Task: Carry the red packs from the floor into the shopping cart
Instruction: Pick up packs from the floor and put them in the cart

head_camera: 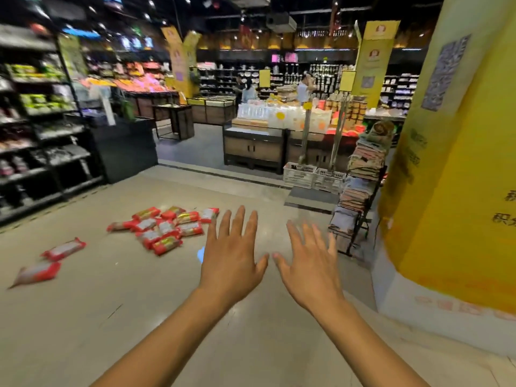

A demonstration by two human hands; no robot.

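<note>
Several red packs lie in a loose heap on the beige floor, left of centre. Two more red packs lie apart further left, one behind the other. My left hand is stretched out in front of me, fingers straight and spread, holding nothing, just right of the heap. My right hand is beside it, also spread and empty. Both hands are above the floor and touch nothing. No shopping cart is in view.
A big yellow pillar stands close on the right, with a wire rack of stacked goods in front of it. Dark shelving lines the left. Display counters, white crates and two people stand further ahead.
</note>
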